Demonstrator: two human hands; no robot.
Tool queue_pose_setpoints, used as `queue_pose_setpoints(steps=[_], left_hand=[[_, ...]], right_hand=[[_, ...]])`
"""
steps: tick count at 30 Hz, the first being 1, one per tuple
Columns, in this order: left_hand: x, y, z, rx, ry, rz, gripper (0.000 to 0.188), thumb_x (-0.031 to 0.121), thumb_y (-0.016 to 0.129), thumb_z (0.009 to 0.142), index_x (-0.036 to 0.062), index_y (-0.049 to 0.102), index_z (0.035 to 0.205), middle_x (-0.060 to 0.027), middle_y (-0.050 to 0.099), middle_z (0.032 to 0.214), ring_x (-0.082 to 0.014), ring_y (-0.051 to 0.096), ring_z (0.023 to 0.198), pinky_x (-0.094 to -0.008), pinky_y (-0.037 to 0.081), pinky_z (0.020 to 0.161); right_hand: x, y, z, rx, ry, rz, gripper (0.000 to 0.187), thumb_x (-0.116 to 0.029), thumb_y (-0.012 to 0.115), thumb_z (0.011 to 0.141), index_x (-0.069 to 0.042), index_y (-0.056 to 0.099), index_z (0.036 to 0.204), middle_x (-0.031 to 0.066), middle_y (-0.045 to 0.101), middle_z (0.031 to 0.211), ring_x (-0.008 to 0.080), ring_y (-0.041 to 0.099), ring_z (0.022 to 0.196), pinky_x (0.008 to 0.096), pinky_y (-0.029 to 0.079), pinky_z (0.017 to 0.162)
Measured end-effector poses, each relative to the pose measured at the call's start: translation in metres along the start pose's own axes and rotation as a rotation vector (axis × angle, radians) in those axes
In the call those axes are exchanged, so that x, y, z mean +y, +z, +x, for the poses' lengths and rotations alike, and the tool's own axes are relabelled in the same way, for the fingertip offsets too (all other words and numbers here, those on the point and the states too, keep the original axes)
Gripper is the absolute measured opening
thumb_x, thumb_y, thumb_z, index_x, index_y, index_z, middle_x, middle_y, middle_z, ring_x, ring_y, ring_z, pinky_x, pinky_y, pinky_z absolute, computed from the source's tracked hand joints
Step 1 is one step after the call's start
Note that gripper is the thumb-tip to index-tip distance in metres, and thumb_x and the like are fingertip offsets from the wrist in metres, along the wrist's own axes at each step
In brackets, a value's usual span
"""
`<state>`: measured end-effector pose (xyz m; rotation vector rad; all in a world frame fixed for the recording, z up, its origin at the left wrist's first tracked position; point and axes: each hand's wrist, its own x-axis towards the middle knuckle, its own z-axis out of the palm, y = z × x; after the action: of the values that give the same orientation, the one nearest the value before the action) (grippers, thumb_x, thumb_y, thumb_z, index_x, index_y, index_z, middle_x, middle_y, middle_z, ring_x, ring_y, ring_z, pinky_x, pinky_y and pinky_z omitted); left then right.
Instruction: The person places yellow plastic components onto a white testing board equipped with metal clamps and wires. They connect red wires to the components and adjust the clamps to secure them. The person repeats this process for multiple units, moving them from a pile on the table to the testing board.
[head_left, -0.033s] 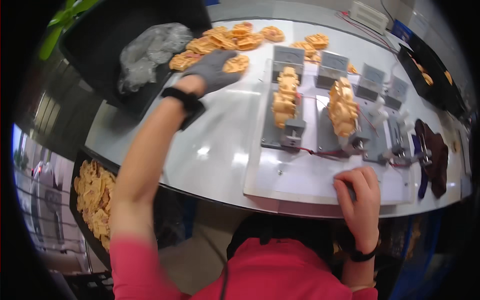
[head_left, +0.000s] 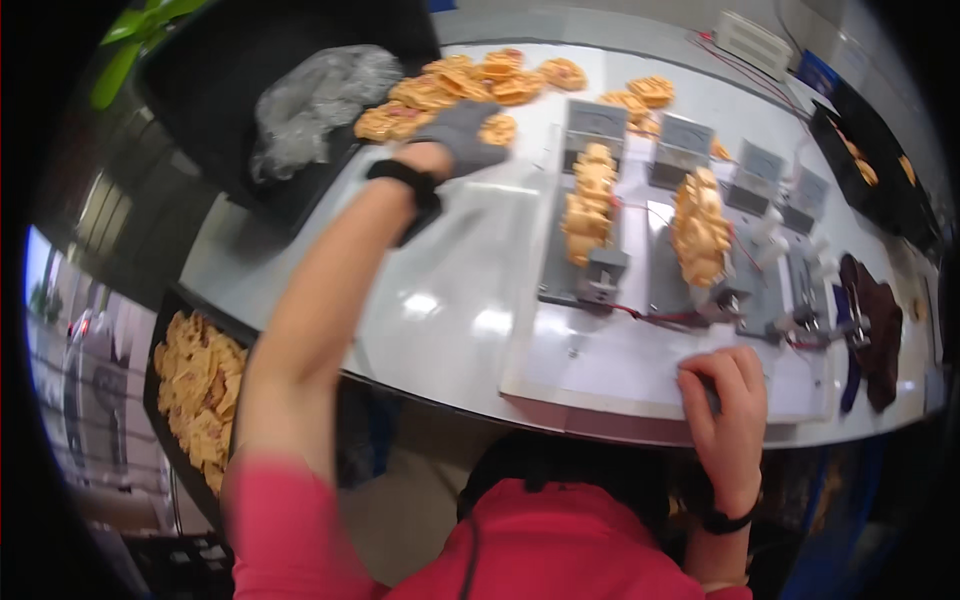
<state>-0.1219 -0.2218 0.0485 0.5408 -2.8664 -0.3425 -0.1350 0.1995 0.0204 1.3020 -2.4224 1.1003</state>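
My left hand (head_left: 460, 140), in a grey glove, reaches to the far left of the table. Its thumb and fingers close around a flat tan plastic piece (head_left: 498, 130). Beside it lies a heap of similar tan pieces (head_left: 430, 90). My bare right hand (head_left: 730, 410) rests near the front edge of the white board (head_left: 620, 370), fingers curled; a small dark thing shows between thumb and fingers, too little to name. On the board, a stack of tan parts (head_left: 588, 210) and a rounder tan assembly (head_left: 700, 230) sit in grey metal fixtures (head_left: 600, 285).
A black bin (head_left: 210, 110) with a clear plastic bag (head_left: 325, 100) stands at the far left. Another bin of tan pieces (head_left: 200, 390) is below the table edge at left. At right are a black tray (head_left: 865, 185) and a dark brown cloth (head_left: 880, 330). Red wires run between the fixtures.
The whole view has shifted slightly. My left hand has moved a little to the right, and the tan piece has moved with it. My right hand stays at the board's edge.
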Motion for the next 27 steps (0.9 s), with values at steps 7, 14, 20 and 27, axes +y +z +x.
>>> queue_pose_setpoints(steps=[7, 14, 20, 27], left_hand=[[0.034, 0.058, 0.026, -0.034, -0.086, 0.232, 0.056, 0.034, 0.068, 0.079, 0.0117, 0.058, 0.129, -0.0183, 0.057, 0.131, -0.0347, 0.055, 0.124, -0.0465, 0.045, 0.103], [0.058, 0.041, -0.04, -0.131, -0.157, 0.196, 0.062, 0.031, 0.074, 0.076, 0.0117, 0.055, 0.132, -0.0154, 0.056, 0.127, -0.0344, 0.058, 0.115, -0.0492, 0.052, 0.09], [0.056, 0.033, -0.043, -0.261, -0.232, 0.298, 0.063, 0.036, 0.077, 0.075, 0.0132, 0.062, 0.132, -0.0132, 0.054, 0.134, -0.0341, 0.058, 0.118, -0.0479, 0.053, 0.093], [0.051, 0.035, -0.082, -0.181, -0.114, 0.335, 0.055, 0.023, 0.076, 0.073, 0.0123, 0.063, 0.126, -0.0128, 0.059, 0.128, -0.0344, 0.06, 0.114, -0.0477, 0.055, 0.085]], right_hand=[[0.004, -0.003, -0.012, -0.05, 0.01, 0.005, 0.007, 0.002, 0.061, 0.087, 0.001, 0.058, 0.093, 0.014, 0.052, 0.09, 0.0309, 0.054, 0.087, 0.0372, 0.043, 0.082], [0.014, -0.002, -0.013, -0.099, -0.018, 0.013, 0.006, -0.002, 0.056, 0.094, 0.003, 0.057, 0.099, 0.0131, 0.05, 0.093, 0.0276, 0.053, 0.089, 0.0343, 0.043, 0.08], [0.011, -0.004, -0.009, -0.11, -0.058, 0.005, 0.008, -0.004, 0.054, 0.097, 0.003, 0.057, 0.1, 0.0131, 0.051, 0.093, 0.0272, 0.053, 0.087, 0.0338, 0.043, 0.079], [0.025, 0.0, -0.012, -0.09, -0.084, -0.004, 0.011, -0.007, 0.055, 0.099, 0.004, 0.058, 0.102, 0.0138, 0.053, 0.096, 0.028, 0.055, 0.09, 0.035, 0.044, 0.081]])
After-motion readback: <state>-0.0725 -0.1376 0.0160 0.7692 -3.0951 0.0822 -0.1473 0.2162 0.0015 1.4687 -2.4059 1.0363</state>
